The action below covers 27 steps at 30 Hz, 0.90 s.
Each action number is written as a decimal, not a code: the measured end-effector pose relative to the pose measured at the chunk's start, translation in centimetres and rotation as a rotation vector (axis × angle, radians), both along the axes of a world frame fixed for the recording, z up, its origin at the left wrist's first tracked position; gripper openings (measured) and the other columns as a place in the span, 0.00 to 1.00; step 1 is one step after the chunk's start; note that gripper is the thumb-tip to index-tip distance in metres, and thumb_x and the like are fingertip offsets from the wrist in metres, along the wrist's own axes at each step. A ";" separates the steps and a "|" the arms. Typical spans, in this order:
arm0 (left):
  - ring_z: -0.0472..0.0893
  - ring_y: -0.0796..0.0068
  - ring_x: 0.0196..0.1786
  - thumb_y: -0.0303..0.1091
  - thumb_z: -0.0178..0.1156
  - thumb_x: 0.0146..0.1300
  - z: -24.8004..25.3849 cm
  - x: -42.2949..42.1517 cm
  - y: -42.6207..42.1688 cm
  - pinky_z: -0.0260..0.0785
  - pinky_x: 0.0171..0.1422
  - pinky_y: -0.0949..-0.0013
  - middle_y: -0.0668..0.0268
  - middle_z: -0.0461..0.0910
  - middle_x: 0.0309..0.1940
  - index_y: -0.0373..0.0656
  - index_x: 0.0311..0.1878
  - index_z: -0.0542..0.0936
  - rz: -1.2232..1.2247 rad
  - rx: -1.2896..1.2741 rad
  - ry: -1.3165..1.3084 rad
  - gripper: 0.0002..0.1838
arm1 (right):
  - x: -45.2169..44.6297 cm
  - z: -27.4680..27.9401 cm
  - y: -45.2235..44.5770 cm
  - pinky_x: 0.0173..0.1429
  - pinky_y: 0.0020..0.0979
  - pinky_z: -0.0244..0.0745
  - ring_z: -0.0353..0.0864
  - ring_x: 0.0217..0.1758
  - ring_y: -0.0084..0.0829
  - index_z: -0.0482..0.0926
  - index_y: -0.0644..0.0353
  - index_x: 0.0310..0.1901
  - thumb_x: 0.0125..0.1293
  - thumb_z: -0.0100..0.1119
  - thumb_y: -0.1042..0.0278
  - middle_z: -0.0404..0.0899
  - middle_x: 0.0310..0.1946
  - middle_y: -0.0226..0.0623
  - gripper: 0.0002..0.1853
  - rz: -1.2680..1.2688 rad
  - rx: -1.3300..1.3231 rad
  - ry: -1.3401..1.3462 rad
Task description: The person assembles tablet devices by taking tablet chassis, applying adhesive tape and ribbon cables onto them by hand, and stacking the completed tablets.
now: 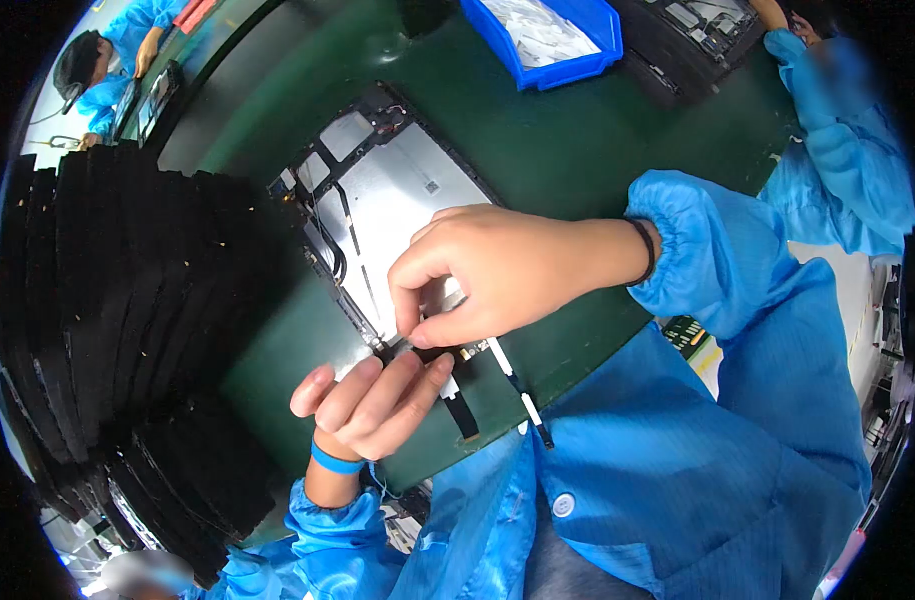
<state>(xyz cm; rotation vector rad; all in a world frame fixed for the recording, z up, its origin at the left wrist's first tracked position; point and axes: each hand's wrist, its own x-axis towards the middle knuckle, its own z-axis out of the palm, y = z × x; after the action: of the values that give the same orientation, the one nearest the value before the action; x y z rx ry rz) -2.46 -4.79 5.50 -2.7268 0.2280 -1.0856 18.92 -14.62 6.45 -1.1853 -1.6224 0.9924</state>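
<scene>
An opened tablet housing with a bare silver plate and a black frame lies tilted on the green table. My right hand reaches over it from the right; thumb and forefinger are pinched together at its near end. What they pinch is too small to make out. My left hand, with a blue wrist strap, has its fingers curled against the same near edge, fingertips close to the right thumb. Whatever sits between them is hidden. A black flat cable and a black-and-white strip stick out from that edge towards me.
Tall stacks of black foam trays stand on the left. At the back is a blue bin of small white pieces, beside a black tray with another opened device. Co-workers in blue sit at upper left and upper right.
</scene>
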 end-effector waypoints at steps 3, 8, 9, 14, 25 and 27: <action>0.69 0.83 0.47 0.42 0.72 0.47 0.2 -0.3 -0.1 0.56 0.61 0.67 0.88 0.78 0.40 0.72 0.38 0.86 -0.031 0.001 0.014 0.13 | -0.4 -0.6 0.3 0.41 0.35 0.78 0.85 0.34 0.35 0.81 0.61 0.31 0.58 0.64 0.68 0.84 0.29 0.37 0.05 -0.067 0.008 0.011; 0.76 0.80 0.45 0.37 0.72 0.45 1.3 -0.7 -0.6 0.56 0.62 0.63 0.83 0.79 0.38 0.69 0.39 0.86 -0.094 -0.123 0.134 0.15 | 0.3 -0.9 1.0 0.35 0.40 0.76 0.83 0.30 0.40 0.81 0.55 0.30 0.58 0.63 0.61 0.82 0.25 0.36 0.07 -0.494 0.305 -0.170; 0.77 0.79 0.45 0.36 0.73 0.44 1.4 -0.5 -0.4 0.55 0.63 0.62 0.81 0.79 0.37 0.68 0.39 0.86 -0.116 -0.183 0.163 0.16 | 2.0 -0.4 1.5 0.34 0.40 0.75 0.82 0.29 0.42 0.80 0.53 0.32 0.59 0.63 0.59 0.81 0.24 0.36 0.08 -0.621 0.461 -0.365; 0.80 0.70 0.40 0.24 0.73 0.48 0.4 3.6 0.8 0.57 0.69 0.53 0.67 0.81 0.31 0.42 0.35 0.83 0.085 -0.854 -0.060 0.11 | 9.5 5.2 -0.5 0.40 0.38 0.75 0.82 0.35 0.42 0.81 0.60 0.32 0.59 0.61 0.69 0.82 0.28 0.41 0.04 -1.119 0.536 -0.636; 0.73 0.64 0.57 0.30 0.74 0.51 -2.0 6.1 2.7 0.60 0.65 0.61 0.64 0.81 0.45 0.42 0.31 0.85 0.284 -1.081 0.019 0.07 | 5.5 2.5 -1.1 0.47 0.33 0.75 0.81 0.50 0.33 0.84 0.56 0.44 0.61 0.63 0.64 0.83 0.47 0.28 0.11 -0.401 0.523 -1.065; 0.70 0.62 0.61 0.30 0.74 0.51 -2.0 6.2 2.6 0.60 0.66 0.61 0.62 0.80 0.50 0.42 0.31 0.86 0.299 -1.105 0.005 0.06 | 3.1 -0.1 -1.0 0.51 0.36 0.69 0.75 0.53 0.33 0.81 0.56 0.42 0.58 0.61 0.53 0.81 0.44 0.27 0.17 -0.159 0.733 -0.898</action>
<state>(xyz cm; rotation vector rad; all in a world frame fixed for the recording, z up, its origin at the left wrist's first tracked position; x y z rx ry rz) 3.74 -2.23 3.45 -3.4418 -1.0560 -1.3661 22.05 -15.59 6.32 -1.2437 -2.2241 -0.3420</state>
